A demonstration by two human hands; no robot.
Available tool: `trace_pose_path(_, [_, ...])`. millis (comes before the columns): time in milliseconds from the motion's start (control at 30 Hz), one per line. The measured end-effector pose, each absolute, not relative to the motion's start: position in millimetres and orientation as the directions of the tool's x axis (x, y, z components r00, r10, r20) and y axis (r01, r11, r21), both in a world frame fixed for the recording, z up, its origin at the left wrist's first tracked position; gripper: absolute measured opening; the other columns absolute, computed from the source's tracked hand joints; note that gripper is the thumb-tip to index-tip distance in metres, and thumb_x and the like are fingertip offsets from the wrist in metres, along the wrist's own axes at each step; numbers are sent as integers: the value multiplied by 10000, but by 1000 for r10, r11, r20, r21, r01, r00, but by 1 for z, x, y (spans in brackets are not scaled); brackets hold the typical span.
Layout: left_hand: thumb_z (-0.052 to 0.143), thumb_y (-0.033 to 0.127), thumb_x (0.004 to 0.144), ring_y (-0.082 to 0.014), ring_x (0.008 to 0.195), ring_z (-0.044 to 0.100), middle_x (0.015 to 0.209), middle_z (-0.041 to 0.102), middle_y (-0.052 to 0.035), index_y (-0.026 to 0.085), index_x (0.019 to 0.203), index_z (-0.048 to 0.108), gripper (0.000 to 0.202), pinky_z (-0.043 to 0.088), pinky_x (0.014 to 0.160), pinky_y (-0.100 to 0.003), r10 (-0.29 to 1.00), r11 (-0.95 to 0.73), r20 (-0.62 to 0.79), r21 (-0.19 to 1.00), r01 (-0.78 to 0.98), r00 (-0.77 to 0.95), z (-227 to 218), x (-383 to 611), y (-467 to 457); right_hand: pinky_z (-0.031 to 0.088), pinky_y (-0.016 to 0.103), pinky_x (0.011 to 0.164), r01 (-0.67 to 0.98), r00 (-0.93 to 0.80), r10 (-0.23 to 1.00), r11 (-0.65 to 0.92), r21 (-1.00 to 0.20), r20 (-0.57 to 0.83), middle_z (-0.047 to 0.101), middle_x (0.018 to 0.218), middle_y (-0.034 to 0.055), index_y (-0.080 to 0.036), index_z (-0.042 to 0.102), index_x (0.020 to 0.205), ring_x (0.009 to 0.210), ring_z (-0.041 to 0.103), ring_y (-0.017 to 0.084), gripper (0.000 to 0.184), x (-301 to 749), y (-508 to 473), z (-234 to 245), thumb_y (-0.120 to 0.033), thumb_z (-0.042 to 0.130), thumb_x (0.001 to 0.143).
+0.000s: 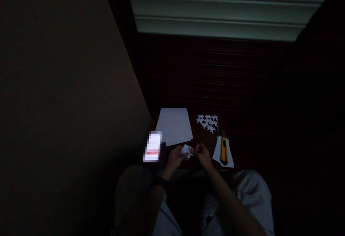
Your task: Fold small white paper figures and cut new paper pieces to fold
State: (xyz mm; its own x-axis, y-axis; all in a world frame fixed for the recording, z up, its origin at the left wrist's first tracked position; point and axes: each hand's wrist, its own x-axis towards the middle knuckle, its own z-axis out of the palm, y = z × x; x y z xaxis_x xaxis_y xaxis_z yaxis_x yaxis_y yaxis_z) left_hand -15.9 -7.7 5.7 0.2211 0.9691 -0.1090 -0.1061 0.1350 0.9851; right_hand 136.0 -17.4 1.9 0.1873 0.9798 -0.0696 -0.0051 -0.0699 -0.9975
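Plain dull wall (67,67) fills the left side, very dim; pale slatted panel (221,8) across the top, dark reddish slatted panel (215,67) below it; person sits with knees apart in light trousers (256,189), one knee either side of a small dark table (197,134); large white paper sheets (175,126) lie flat at the table's far left, edges slightly out of line; left hand (174,157) and right hand (204,156) meet over the near edge, close together; left hand pinches the left side of a small piece, thumb on top; right hand, fingers curled in, pinches its right end; smartphone (153,146), screen lit and pixelated, content unreadable, is left of the left hand, beside the large sheets; smaller cut white paper (230,158) lies at the near right, well clear of the right hand, with a yellow utility knife (223,151) lying lengthwise on it; cluster of small folded white paper figures (207,120) sits at the far right, beyond the right hand; black wristband (161,183) on the left wrist; folded white paper piece (185,149) is held between both hands, creased into flaps, exact shape too small to tell.
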Motion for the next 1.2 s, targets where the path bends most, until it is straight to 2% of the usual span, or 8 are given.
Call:
trace_pose_path(100, [681,298,626,-178,714,614,788,630,-43,134,827,564,284,535,579,-300,965,133,-108,987,-92,240,4,-17,-7,354,209,439,-46,128,986,-102,-994,-107,502,565,-52,-200,489,782,459,445,101,320,137,-16,0,-346,692,582])
trace_pose_path(233, [675,311,638,-180,709,613,788,625,-49,125,835,575,289,528,582,-295,959,120,-94,989,-83,266,4,-18,-7,362,203,444,2,26,995,-98,-995,-98,520,592,-47,-201,498,838,487,469,107,343,141,-18,2,-305,697,579])
trace_pose_path(400, [680,314,631,-183,696,610,784,623,-53,117,838,582,302,520,549,-279,955,112,-90,992,-63,283,6,-20,-7,378,199,463,18,-55,996,-65,-998,-66,547,624,-38,-194,515,867,513,490,102,332,145,-21,8,-323,682,610])
trace_pose_path(567, [675,320,630,-179,682,607,795,624,-54,114,841,595,306,512,516,-257,953,101,-91,995,-19,289,6,-20,-6,391,197,426,-38,-113,987,-117,-992,-112,539,613,-49,-188,521,868,472,479,90,399,146,-19,8,-362,716,566])
trace_pose_path(833, [658,303,652,-171,661,606,774,630,-53,108,846,601,281,496,492,-237,948,77,-80,997,20,307,-3,-22,-5,429,201,438,-51,-123,984,-137,-989,-130,550,608,-45,-171,547,839,484,504,91,379,147,-16,2,-323,732,546])
trace_pose_path(1200, [698,301,615,-178,685,613,807,639,-62,104,869,589,339,507,511,-251,943,132,-110,990,-49,313,4,-22,-7,454,214,452,-137,-152,965,-233,-963,-212,613,616,-9,-152,551,831,524,574,126,376,151,-13,-1,-312,735,544])
